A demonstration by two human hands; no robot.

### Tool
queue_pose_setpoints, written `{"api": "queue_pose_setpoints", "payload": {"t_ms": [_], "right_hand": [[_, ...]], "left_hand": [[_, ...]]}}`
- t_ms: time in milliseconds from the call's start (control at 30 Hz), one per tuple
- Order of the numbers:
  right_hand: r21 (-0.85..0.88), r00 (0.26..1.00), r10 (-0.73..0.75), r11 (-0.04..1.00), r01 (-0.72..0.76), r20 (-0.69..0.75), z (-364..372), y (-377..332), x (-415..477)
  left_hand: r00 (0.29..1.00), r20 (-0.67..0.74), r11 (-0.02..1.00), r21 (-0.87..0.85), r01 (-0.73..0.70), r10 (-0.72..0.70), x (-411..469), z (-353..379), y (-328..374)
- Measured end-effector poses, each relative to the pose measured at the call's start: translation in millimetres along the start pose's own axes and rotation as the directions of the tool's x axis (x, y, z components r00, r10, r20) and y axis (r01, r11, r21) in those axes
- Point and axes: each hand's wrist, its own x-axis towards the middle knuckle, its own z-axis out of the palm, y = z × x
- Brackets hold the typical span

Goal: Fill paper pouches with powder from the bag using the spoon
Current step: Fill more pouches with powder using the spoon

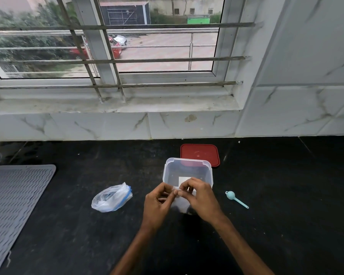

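black surface (pixel 286 225) below a window: centre frame, left hand (pixel 157 203) and right hand (pixel 199 197) both pinch a paper pouch (pixel 194 192), bag (pixel 111 198) left, spoon (pixel 235 199) right, both untouched; rough tugging could likely tear the pouch.

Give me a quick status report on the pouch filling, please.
Left hand and right hand both pinching paper pouch top. Spoon lying on counter at right, bag at left. Nothing blocking either.

Bare counter (pixel 286 225) right of spoon (pixel 233 197), tub (pixel 187 162) (lidless) blocking centre, bag (pixel 111 198) left
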Motion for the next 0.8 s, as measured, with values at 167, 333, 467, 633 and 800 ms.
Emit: {"api": "queue_pose_setpoints", "payload": {"t_ms": [167,333,467,633,800], "right_hand": [[-0.138,0.992,-0.055,0.990,0.039,-0.117,4.2,-0.6,2.2],[-0.070,0.994,-0.025,0.997,0.018,-0.102,2.9,-2.1,6.6],[-0.043,0.999,0.012,0.999,-0.014,-0.038,-0.1,-3.6,9.0],[-0.060,0.999,-0.033,0.998,0.033,-0.003,2.8,-4.2,11.6],[-0.075,0.995,-0.089,0.993,0.092,0.049,7.3,-0.1,13.9]], "left_hand": [[1.000,0.015,0.999,-0.034,0.019,-0.018,1.9,2.6,-2.7],[0.995,-0.079,0.995,-0.090,0.052,-0.059,5.5,1.2,-4.3],[0.996,-0.067,0.995,-0.077,0.057,-0.062,8.3,-0.3,-4.3],[0.997,-0.032,0.993,-0.099,0.066,-0.069,8.2,0.1,-6.0],[0.998,-0.020,0.993,-0.100,0.064,-0.067,9.8,-0.6,-7.1]]}}
